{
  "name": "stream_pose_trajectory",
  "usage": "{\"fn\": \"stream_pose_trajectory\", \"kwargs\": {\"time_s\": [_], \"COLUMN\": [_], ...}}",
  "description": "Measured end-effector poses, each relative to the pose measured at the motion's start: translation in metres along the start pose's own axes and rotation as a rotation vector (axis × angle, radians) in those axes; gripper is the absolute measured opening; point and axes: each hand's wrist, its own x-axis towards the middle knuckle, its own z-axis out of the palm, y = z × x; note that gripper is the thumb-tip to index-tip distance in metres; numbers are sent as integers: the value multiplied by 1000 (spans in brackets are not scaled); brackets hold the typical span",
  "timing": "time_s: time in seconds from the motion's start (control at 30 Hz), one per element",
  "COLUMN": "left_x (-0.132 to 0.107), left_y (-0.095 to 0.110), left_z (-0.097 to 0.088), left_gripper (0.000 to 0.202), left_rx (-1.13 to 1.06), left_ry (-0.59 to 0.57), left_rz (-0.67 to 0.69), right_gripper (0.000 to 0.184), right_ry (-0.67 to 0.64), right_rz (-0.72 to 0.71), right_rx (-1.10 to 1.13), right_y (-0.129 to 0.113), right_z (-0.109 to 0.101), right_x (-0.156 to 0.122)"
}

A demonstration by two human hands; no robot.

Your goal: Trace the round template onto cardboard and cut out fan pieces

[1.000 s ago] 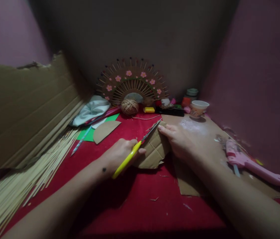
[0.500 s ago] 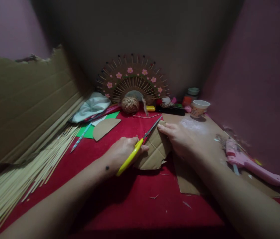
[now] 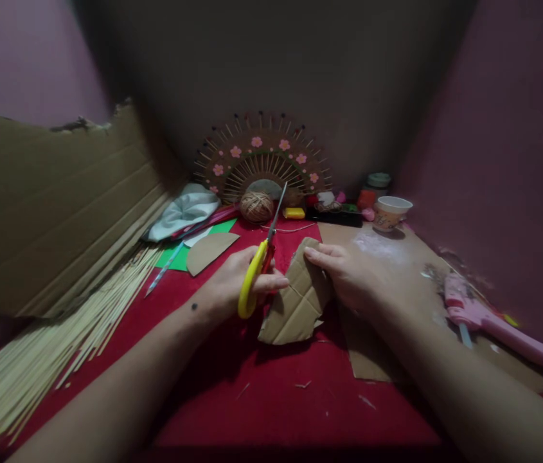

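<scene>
Yellow-handled scissors (image 3: 252, 280) are in my left hand (image 3: 240, 280), fingers closed round the handles and blades pointing up and away. The blades stand just left of a piece of cardboard (image 3: 297, 299) and apart from its edge. My right hand (image 3: 346, 270) pinches that cardboard by its upper right side, thumb on top. The piece has a curved left edge, crease lines and a small torn flap at the lower right. To the left, a half-round cardboard piece (image 3: 211, 252) lies partly on a green sheet (image 3: 172, 258).
Thin bamboo sticks (image 3: 54, 350) lie at left beside a pencil (image 3: 162, 270). A decorated stick fan (image 3: 259, 154), a twine ball (image 3: 256, 206) and a paper cup (image 3: 391, 213) stand at the back. On the right, a pink glue gun (image 3: 497, 325) rests on a cardboard sheet (image 3: 372, 354).
The scissors have come away from the cardboard edge and now point more upright. The cardboard's curved left edge is exposed. The view has shifted slightly.
</scene>
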Motion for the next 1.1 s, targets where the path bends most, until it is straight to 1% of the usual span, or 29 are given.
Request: {"fn": "stream_pose_trajectory", "kwargs": {"time_s": [0.07, 0.2, 0.3, 0.37, 0.47, 0.53, 0.57, 0.7, 0.8, 0.87, 0.93, 0.97, 1.1], "left_x": [-2, -4, -4, -4, -4, -5, -6, -5, -4, -5, -8, -9, -12], "left_y": [3, 6, 5, 2, -4, -6, -6, -4, -3, -2, 0, 2, 8], "left_z": [1, 7, 8, 4, -6, -12, -14, -19, -21, -21, -20, -19, -15], "left_gripper": [33, 34, 33, 32, 24, 20, 20, 29, 32, 27, 24, 25, 25], "left_rx": [-35, -30, 52, 196, 479, 591, 609, 528, 347, 197, 111, 103, 144], "left_ry": [2, -51, -22, 23, 93, 93, 71, -58, -89, -165, -239, -248, -151], "left_rz": [15, -15, -64, -53, 6, 0, -3, 50, 96, 84, 45, 23, -38], "right_gripper": [17, 14, 16, 16, 16, 18, 18, 14, 11, 11, 12, 12, 12], "right_ry": [-34, -99, -116, -69, 57, 113, 129, 137, 158, 186, 189, 179, 158], "right_rz": [12, 23, 35, -17, -83, -82, -89, -137, -170, -183, -171, -154, -115], "right_rx": [12, 52, 77, 78, 78, 90, 101, 141, 177, 198, 215, 222, 237], "right_y": [1, 3, 3, 2, -4, -7, -8, -8, -5, -3, -2, -2, -4], "right_z": [1, 1, 0, -1, -3, -2, -2, -2, -4, -6, -7, -7, -4], "right_x": [-1, -2, -1, 0, 0, 0, 0, 1, 6, 9, 10, 10, 8]}}
